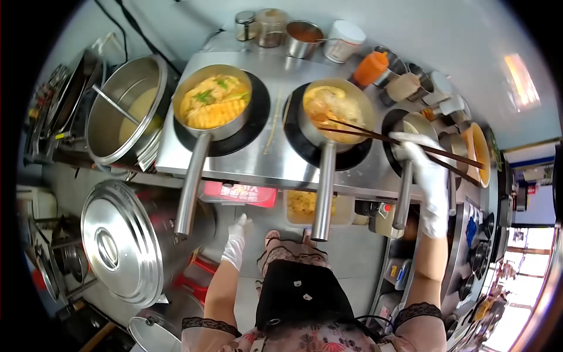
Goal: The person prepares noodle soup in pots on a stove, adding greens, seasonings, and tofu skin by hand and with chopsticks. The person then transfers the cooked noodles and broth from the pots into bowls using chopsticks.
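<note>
My right hand [413, 155], in a white glove, grips a pair of long dark chopsticks [375, 135]. Their tips reach into the middle saucepan [329, 193], touching the orange-brown food [322, 111] in its bubbling broth. That pan stands on a round black burner, its long metal handle pointing toward me. To the left, another saucepan [192, 188] holds a block of wavy noodles [216, 114] and green leaves in orange broth. My left hand [236, 237], also gloved, hangs below the counter edge with its fingers loosely curled together, apart from the pan handles. I see nothing in it.
A large pot [97, 138] of pale liquid with a ladle stands left, above a big lidded pot [120, 246]. Jars, an orange squeeze bottle [370, 67] and a white tub [344, 41] line the counter's back. More pans [403, 199] stand right. A food tub [293, 220] sits below.
</note>
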`<act>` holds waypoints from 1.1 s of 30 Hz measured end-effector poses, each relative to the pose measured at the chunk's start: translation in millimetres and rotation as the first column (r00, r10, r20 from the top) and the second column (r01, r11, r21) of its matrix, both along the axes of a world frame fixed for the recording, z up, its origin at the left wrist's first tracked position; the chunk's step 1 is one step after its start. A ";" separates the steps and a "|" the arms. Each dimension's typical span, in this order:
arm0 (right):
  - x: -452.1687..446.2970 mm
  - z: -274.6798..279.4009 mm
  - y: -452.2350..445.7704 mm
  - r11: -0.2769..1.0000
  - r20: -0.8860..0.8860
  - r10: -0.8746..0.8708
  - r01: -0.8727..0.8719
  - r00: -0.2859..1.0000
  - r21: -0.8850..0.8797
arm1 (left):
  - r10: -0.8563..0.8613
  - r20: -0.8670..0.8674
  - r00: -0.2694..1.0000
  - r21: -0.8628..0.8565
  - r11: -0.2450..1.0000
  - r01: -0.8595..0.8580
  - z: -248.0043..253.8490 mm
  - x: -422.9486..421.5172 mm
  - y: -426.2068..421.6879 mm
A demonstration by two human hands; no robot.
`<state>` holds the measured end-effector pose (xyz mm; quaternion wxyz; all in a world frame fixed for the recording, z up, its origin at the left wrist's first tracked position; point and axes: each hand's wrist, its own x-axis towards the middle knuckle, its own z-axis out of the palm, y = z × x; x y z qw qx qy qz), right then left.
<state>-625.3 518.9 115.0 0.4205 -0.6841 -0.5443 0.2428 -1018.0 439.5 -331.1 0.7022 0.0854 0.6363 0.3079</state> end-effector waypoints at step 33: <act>139.6 -37.0 -14.9 0.910 -0.218 0.344 -0.267 0.913 0.316 | 0.194 0.037 0.980 0.013 0.981 -0.194 68.6 253.4 -14.7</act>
